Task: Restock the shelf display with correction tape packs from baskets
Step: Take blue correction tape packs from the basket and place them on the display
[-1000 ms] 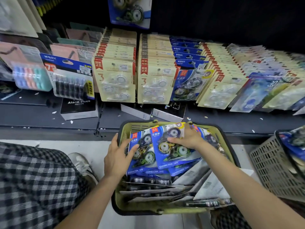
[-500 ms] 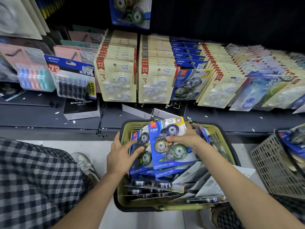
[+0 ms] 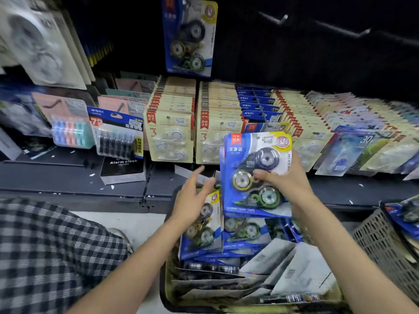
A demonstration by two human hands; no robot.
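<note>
A blue correction tape pack [image 3: 255, 175] is held upright by the right hand [image 3: 285, 180] above the basket [image 3: 167, 288], while the left hand [image 3: 192, 200] is spread wide, empty.

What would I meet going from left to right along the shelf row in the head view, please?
Pastel eraser pack → black refill pack with the blue header → two cream three-packs, then → blue correction tape pack, held up by the right hand → sleeve marked 30.
</note>
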